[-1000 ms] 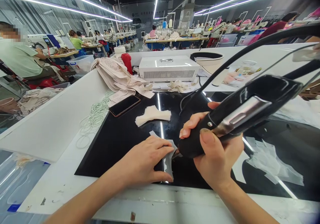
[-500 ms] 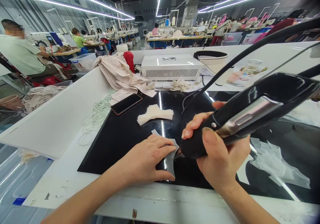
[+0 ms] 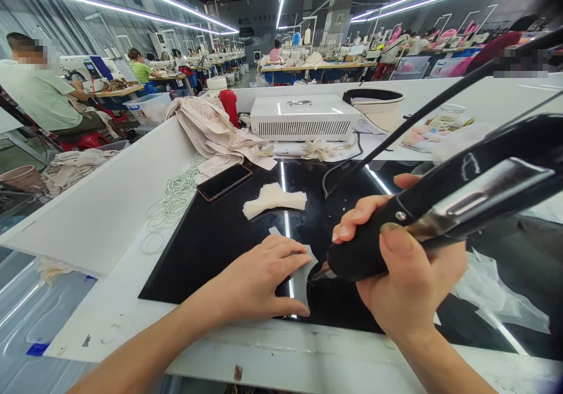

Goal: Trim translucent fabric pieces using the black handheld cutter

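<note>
In my right hand (image 3: 413,277) is a black corded hand tool (image 3: 440,206) with a silver metal lever and a narrow, blade-like metal tip. My fingers wrap round its body, with the thumb lying by the lever. Its tip points left and down, just right of a thin, translucent, greyish piece of sheet (image 3: 303,279) with curved edges. My left hand (image 3: 264,277) lies over that piece, fingers spread, pressing it to the glossy black board (image 3: 197,259). Part of the piece is hidden under the hand. Beyond it lies a stack of cream-coloured cut pieces (image 3: 275,199).
A phone (image 3: 224,182), tangled pale-green cord (image 3: 173,200) and draped beige fabric (image 3: 206,127) lie at left. A vented white box (image 3: 303,118) stands behind, near a red container (image 3: 229,108). Translucent scraps (image 3: 501,291) lie at right. The tool's cable (image 3: 422,112) arches across the right side.
My right hand and the tool have moved right, so the tip stands a little farther from the translucent piece. My left hand stays on the piece.
</note>
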The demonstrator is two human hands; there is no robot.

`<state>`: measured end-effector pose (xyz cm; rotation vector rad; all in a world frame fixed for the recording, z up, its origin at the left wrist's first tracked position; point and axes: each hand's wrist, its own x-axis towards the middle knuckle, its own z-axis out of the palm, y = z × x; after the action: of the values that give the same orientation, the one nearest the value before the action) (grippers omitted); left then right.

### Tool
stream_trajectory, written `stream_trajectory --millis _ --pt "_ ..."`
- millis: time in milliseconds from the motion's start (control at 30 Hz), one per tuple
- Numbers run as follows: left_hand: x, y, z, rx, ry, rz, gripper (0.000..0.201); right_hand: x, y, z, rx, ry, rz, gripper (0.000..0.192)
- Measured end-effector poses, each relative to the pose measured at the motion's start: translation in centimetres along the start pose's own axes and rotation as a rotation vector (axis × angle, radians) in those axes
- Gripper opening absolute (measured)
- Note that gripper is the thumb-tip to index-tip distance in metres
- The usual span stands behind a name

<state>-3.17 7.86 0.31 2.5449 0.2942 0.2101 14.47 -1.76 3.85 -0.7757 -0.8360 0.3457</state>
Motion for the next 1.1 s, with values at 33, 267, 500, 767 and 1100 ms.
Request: stream_trajectory --millis 33,267,500,767,1100 --pt "0.0 0.0 0.0 -0.012 0.007 0.002 0.076 0.0 0.0 0.0 0.002 0.003 0.003 0.048" --pt "-0.1 0.3 -0.1 -0.061 -0.001 -0.032 0.073 -0.7 -0.2 0.4 0.026 -0.031 0.019 0.047" --pt "0.2 0.7 -0.2 -0.045 -0.04 -0.051 0.079 -1.3 -0.4 0.3 0.033 -0.057 0.039 0.049" --pt "0.4 0.8 -0.4 -0.048 -0.034 -0.038 0.081 -1.6 -0.5 0.2 0.019 -0.061 0.036 0.047" --pt "0.3 0.5 -0.3 -0.029 -0.019 -0.041 0.084 -1.1 -0.4 -0.1 -0.019 -0.049 0.037 0.048"
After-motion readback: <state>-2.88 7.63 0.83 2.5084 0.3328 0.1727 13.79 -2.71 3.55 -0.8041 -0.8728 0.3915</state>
